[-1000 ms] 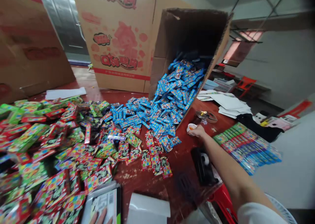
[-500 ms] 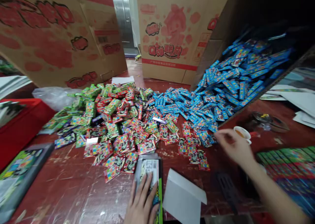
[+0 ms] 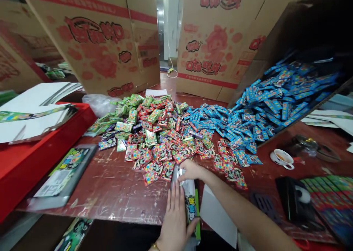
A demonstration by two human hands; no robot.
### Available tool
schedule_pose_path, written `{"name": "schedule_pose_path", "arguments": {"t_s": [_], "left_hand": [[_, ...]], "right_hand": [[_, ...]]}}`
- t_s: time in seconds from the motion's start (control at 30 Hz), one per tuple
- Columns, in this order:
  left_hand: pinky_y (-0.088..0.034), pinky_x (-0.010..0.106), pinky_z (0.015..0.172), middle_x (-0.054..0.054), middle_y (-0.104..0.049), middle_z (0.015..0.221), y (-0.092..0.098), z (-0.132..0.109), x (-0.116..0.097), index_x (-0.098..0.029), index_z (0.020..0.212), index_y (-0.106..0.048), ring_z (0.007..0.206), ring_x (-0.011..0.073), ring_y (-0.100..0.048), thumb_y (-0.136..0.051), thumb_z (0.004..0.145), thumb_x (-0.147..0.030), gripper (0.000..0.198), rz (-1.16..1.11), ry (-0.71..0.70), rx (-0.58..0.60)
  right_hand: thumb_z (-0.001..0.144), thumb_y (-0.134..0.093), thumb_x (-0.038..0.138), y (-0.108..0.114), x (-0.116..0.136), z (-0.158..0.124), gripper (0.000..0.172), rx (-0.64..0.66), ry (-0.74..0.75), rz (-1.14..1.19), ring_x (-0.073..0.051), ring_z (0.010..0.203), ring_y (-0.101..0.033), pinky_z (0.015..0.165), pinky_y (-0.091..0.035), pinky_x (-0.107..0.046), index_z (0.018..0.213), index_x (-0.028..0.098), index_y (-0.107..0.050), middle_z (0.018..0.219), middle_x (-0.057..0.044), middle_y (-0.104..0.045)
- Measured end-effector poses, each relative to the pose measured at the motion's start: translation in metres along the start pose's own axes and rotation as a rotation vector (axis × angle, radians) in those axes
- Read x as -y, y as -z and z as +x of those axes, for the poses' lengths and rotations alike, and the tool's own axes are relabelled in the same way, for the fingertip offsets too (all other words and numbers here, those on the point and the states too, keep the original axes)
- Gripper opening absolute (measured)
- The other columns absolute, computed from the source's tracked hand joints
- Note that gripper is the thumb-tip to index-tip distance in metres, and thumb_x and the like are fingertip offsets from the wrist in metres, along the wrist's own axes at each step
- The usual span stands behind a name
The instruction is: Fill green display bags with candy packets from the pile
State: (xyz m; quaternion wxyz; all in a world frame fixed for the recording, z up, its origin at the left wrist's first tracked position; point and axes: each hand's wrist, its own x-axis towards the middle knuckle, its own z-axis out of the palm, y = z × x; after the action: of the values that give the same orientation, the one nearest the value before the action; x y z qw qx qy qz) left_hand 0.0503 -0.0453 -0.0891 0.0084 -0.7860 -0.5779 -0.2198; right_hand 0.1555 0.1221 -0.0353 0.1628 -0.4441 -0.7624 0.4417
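My left hand [image 3: 174,216] lies flat, fingers stretched, on a long glossy printed pack [image 3: 191,203] at the table's near edge. My right hand [image 3: 190,170] is closed on the far end of that same pack, pinching its shiny wrapping. Just beyond my hands spreads a heap of small red and green sweet packets [image 3: 154,140]. To its right, small blue packets [image 3: 248,115] spill out of a tipped cardboard box [image 3: 278,34].
A white sheet [image 3: 217,216] lies right of the pack. A small white cup [image 3: 282,158], a black tape dispenser [image 3: 295,201] and stacked packs [image 3: 333,199] sit at the right. A red crate [image 3: 41,148] with white sheets and a grey tray [image 3: 64,175] stand left. Large printed cartons [image 3: 93,41] line the back.
The view swung left. My right hand left the small white cup and came back to grip the far end of the pack. My left hand stayed on the pack.
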Motion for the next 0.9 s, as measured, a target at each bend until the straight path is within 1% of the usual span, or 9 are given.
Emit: {"name": "schedule_pose_path", "arguments": {"t_s": [0.1,0.17,0.3,0.37,0.5,0.6,0.67,0.77,0.9], "left_hand": [[-0.04,0.051,0.098,0.029,-0.018,0.148,0.015,0.006,0.005,-0.002,0.144,-0.002,0.135,0.0382,-0.021,-0.054,0.084,-0.033,0.085,-0.089,0.12,-0.08],[-0.046,0.045,0.094,0.026,-0.029,0.145,0.029,0.014,0.012,-0.007,0.145,-0.001,0.131,0.0326,-0.035,-0.045,0.089,-0.026,0.073,-0.113,0.146,-0.145],[-0.053,0.033,0.084,0.016,-0.061,0.121,0.068,0.032,0.028,-0.015,0.139,-0.03,0.106,0.0226,-0.062,-0.036,0.094,-0.021,0.046,-0.13,0.045,-0.218],[-0.054,0.029,0.076,0.012,-0.069,0.107,0.087,0.038,0.032,-0.016,0.127,-0.045,0.092,0.0197,-0.068,-0.034,0.093,-0.017,0.036,-0.204,0.006,-0.171],[-0.05,0.024,0.056,0.004,-0.071,0.078,0.119,0.048,0.025,-0.019,0.098,-0.058,0.065,0.0177,-0.068,-0.042,0.088,-0.011,0.02,-0.272,-0.045,0.099],[-0.041,0.025,0.046,0.002,-0.067,0.066,0.131,0.054,0.013,-0.018,0.081,-0.058,0.053,0.0182,-0.063,-0.049,0.086,-0.012,0.011,-0.138,-0.177,0.192],[-0.036,0.026,0.042,0.001,-0.065,0.059,0.135,0.058,0.01,-0.018,0.073,-0.057,0.047,0.0182,-0.06,-0.05,0.089,-0.022,0.018,-0.057,-0.236,0.157],[-0.032,0.027,0.044,0.0,-0.059,0.05,0.143,0.057,0.019,-0.018,0.062,-0.054,0.045,0.0172,-0.057,-0.046,0.09,-0.042,0.039,-0.016,-0.257,0.045],[-0.03,0.026,0.048,0.0,-0.056,0.048,0.158,0.044,0.048,-0.017,0.055,-0.052,0.046,0.0151,-0.054,-0.045,0.089,-0.047,0.046,0.033,-0.264,-0.011]], "right_hand": [[0.056,-0.075,0.021,0.003,0.017,-0.011,0.022,0.12,-0.004,0.117,-0.007,0.041,-0.038,0.042,-0.03,-0.019,0.048,0.012,-0.057,0.042,0.007,-0.045],[0.068,-0.067,0.032,0.001,0.034,-0.028,0.022,0.119,0.014,0.193,-0.009,0.048,-0.046,0.047,-0.037,-0.02,0.06,0.012,-0.063,0.053,0.003,-0.055],[0.079,-0.06,0.04,-0.012,0.066,-0.071,0.028,-0.022,0.071,0.435,-0.016,0.065,-0.058,0.062,-0.045,-0.025,0.076,0.013,-0.066,0.069,-0.003,-0.064],[0.083,-0.056,0.037,-0.016,0.077,-0.09,0.025,-0.161,0.116,0.438,-0.019,0.072,-0.061,0.069,-0.047,-0.029,0.077,0.016,-0.068,0.074,-0.005,-0.066],[0.081,-0.061,0.033,-0.006,0.086,-0.117,0.017,-0.639,0.269,-0.048,-0.025,0.098,-0.057,0.088,-0.038,-0.039,0.095,0.024,-0.066,0.098,-0.007,-0.065],[0.084,-0.059,0.029,0.007,0.09,-0.124,0.005,-0.445,0.375,-0.274,-0.02,0.084,-0.058,0.087,-0.032,-0.038,0.084,0.027,-0.063,0.082,0.0,-0.065],[0.089,-0.049,0.023,0.012,0.091,-0.127,0.02,-0.324,0.41,-0.285,-0.015,0.066,-0.055,0.079,-0.031,-0.035,0.07,0.023,-0.057,0.065,0.004,-0.059],[0.09,-0.046,0.023,0.015,0.085,-0.131,0.024,-0.388,0.442,-0.276,-0.013,0.061,-0.05,0.074,-0.03,-0.034,0.066,0.02,-0.046,0.061,0.004,-0.051],[0.09,-0.048,0.024,0.018,0.072,-0.136,0.023,-0.417,0.431,-0.281,-0.013,0.062,-0.049,0.077,-0.031,-0.034,0.067,0.02,-0.042,0.062,0.004,-0.049]]}}
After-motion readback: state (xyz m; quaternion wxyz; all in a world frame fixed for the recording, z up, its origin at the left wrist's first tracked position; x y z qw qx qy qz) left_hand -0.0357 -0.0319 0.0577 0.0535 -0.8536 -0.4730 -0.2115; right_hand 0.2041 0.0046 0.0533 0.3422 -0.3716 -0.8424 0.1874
